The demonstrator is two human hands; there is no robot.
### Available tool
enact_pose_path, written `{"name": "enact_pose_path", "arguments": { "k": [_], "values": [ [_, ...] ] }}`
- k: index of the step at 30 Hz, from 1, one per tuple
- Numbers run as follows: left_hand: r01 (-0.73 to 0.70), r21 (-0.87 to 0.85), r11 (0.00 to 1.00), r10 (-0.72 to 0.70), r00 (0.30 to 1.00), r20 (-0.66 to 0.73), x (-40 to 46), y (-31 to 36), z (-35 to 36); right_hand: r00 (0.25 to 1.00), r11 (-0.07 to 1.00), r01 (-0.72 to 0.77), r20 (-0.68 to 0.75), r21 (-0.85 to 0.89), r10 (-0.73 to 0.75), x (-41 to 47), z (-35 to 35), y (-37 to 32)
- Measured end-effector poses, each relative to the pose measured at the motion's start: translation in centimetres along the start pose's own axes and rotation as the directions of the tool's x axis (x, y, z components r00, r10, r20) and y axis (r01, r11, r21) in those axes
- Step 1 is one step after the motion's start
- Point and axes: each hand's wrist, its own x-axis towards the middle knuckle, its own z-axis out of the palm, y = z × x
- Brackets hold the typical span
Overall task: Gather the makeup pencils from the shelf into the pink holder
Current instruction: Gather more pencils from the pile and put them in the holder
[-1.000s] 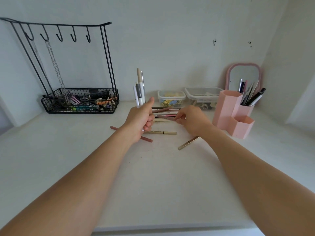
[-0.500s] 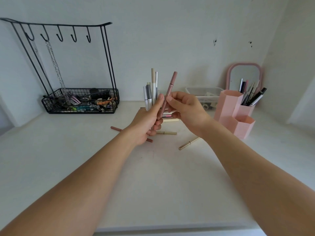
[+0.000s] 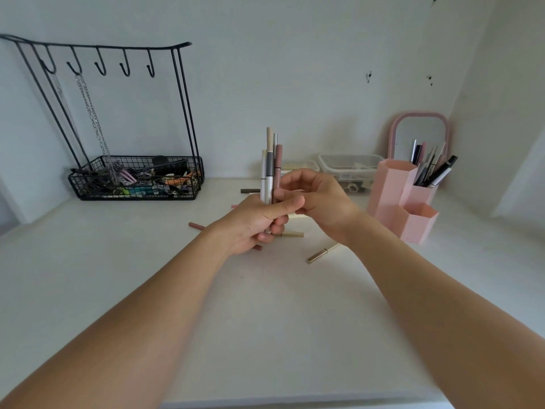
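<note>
My left hand (image 3: 256, 224) grips a bundle of makeup pencils (image 3: 269, 169) upright above the middle of the white shelf (image 3: 265, 320). A dusty-pink pencil (image 3: 278, 163) stands at the bundle's right side, and the fingertips of my right hand (image 3: 320, 199) pinch it just above my left thumb. Loose pencils lie on the shelf: a reddish-brown one (image 3: 196, 225), a beige one (image 3: 292, 234), a gold one (image 3: 323, 253) and a dark brown one (image 3: 249, 191). The pink holder (image 3: 393, 196) stands at the right with several pencils (image 3: 433, 169) in its rear cell.
A black wire rack with hooks and a basket of clips (image 3: 135, 180) stands at the back left. Two clear plastic boxes (image 3: 351, 169) sit against the wall behind my hands. A pink-framed mirror (image 3: 418, 134) leans behind the holder. The shelf's front edge runs near the bottom.
My right hand picked a dusty-pink pencil off the shelf, lifted it and set it upright into the bundle held by my left hand. The left hand shifted slightly right.
</note>
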Motion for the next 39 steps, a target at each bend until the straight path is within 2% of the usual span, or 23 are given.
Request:
{"name": "enact_pose_path", "arguments": {
  "k": [6,11,14,19,24,26,28,29,30,31,32,33,34,36,39],
  "values": [
    [0.033,0.049,0.998,-0.036,0.997,0.074,0.1,0.1,-0.5,0.988,0.967,0.151,-0.047,0.206,-0.144,0.0,0.3,-1.4],
    [0.065,0.217,0.974,-0.070,0.997,0.016,0.1,-0.1,-0.3,0.945,0.956,0.286,-0.149,-0.059,-0.292,-0.2,0.3,-1.7],
    [0.058,0.242,0.969,-0.057,0.998,-0.012,-0.1,0.0,0.0,0.939,0.956,0.272,-0.187,-0.112,-0.289,0.0,0.2,-1.3],
    [0.047,0.234,0.971,-0.036,0.998,-0.048,0.0,-0.1,0.0,0.953,0.972,0.235,-0.189,-0.029,-0.236,0.2,0.4,-1.4],
    [0.015,0.246,0.969,0.009,0.995,-0.096,0.2,-0.5,0.0,0.942,0.963,0.261,-0.197,-0.073,-0.271,0.3,0.4,-1.4],
    [0.001,0.236,0.972,0.025,0.994,-0.104,0.3,-0.4,0.0,0.951,0.963,0.270,-0.163,0.015,-0.264,0.2,0.4,-1.6],
    [-0.033,0.164,0.986,0.055,0.990,-0.131,0.4,-0.1,-0.1,0.972,0.960,0.210,-0.149,0.184,-0.184,0.2,0.3,-1.4],
    [-0.057,0.116,0.992,0.074,0.986,-0.149,0.5,0.2,-0.3,0.975,0.966,0.176,-0.169,0.191,-0.144,0.4,0.1,-1.1],
    [-0.076,0.069,0.995,0.087,0.982,-0.165,0.5,0.4,-0.5,0.971,0.986,0.143,-0.207,0.088,-0.122,0.6,-0.2,-0.5],
    [-0.084,0.023,0.996,0.087,0.980,-0.181,0.5,0.6,-0.8,0.965,0.989,0.103,-0.231,-0.109,-0.126,0.8,-0.7,0.1],
    [-0.085,-0.024,0.996,0.078,0.977,-0.201,0.6,0.6,-1.2,0.967,0.933,0.061,-0.210,-0.354,-0.143,1.1,-1.2,0.9],
    [-0.081,-0.065,0.995,0.065,0.972,-0.226,0.6,0.5,-1.5,0.979,0.824,0.032,-0.148,-0.566,-0.140,1.2,-1.7,1.6],
    [-0.080,-0.098,0.992,0.053,0.966,-0.254,0.7,0.4,-1.8,0.990,0.709,0.023,-0.081,-0.704,-0.113,1.3,-1.9,2.1],
    [-0.088,-0.151,0.985,0.038,0.951,-0.308,1.0,0.2,-2.1,0.999,0.586,0.029,0.005,-0.810,-0.042,1.1,-2.3,2.7],
    [-0.098,-0.157,0.983,0.025,0.910,-0.413,1.2,0.2,-2.6,0.999,0.564,0.031,0.036,-0.825,-0.002,1.1,-2.6,2.5]
  ]
}}
